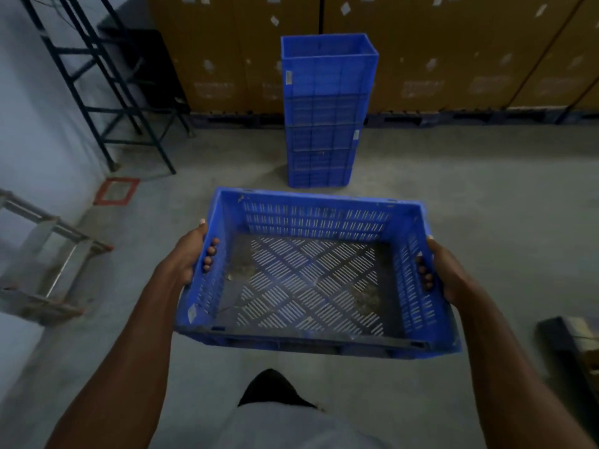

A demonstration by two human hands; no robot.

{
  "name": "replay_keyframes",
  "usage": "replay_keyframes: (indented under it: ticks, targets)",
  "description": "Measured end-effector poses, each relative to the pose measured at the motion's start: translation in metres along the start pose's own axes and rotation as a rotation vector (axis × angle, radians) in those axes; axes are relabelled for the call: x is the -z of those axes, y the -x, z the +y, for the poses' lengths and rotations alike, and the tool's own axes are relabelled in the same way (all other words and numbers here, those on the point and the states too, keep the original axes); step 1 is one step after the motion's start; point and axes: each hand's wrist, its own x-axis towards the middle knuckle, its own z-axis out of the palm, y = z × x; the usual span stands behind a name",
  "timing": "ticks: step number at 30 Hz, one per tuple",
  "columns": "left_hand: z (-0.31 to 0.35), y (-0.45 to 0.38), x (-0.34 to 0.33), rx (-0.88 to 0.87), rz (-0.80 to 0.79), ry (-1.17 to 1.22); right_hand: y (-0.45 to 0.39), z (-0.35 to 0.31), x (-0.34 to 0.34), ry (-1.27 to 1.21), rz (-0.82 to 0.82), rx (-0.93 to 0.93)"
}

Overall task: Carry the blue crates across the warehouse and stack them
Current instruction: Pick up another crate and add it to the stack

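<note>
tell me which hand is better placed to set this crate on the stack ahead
Neither alone, as far as I can judge. The left hand and right hand each grip a handle slot on opposite ends of the blue crate, and the stack of blue crates stands straight ahead. Use both.

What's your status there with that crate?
Left hand, right hand gripping crate by side handles. Stack straight ahead. Floor between looks open.

i hold an empty blue perforated plastic crate (311, 277) level, short of the upright stack of blue plastic crates (325, 115).
</note>
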Motion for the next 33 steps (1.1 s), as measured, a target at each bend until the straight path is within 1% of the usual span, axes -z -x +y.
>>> replay_keyframes:
  ticks: [4,10,13,15,19,22,26,29,33]
  targets:
    - [0.060,-0.069,-0.026,0.017,-0.008,0.023,-0.082,-0.073,-0.007,0.017,-0.005,0.003]
    - [0.159,-0.186,-0.055,-0.021,0.017,-0.001,-0.195,-0.183,-0.032,0.038,0.016,0.023]
    - [0.219,-0.244,-0.071,-0.060,-0.017,-0.015,-0.243,-0.236,-0.036,-0.004,-0.009,0.050]
    - [0.262,-0.277,-0.085,-0.065,0.001,-0.037,-0.268,-0.272,-0.034,-0.015,0.015,0.054]
    - [0.343,-0.338,-0.116,-0.109,-0.072,-0.055,-0.325,-0.338,-0.025,-0.069,-0.004,0.083]
    - [0.392,-0.386,-0.140,-0.115,-0.084,-0.063,-0.375,-0.388,-0.022,-0.063,-0.006,0.077]
    - [0.454,-0.443,-0.169,-0.122,-0.103,-0.017,-0.447,-0.455,-0.013,-0.097,-0.066,0.112]
    - [0.502,-0.480,-0.187,-0.124,-0.119,0.021,-0.497,-0.513,-0.006,-0.076,-0.106,0.123]
    - [0.572,-0.527,-0.205,-0.199,-0.132,0.088,-0.557,-0.598,0.003,-0.046,-0.123,0.156]
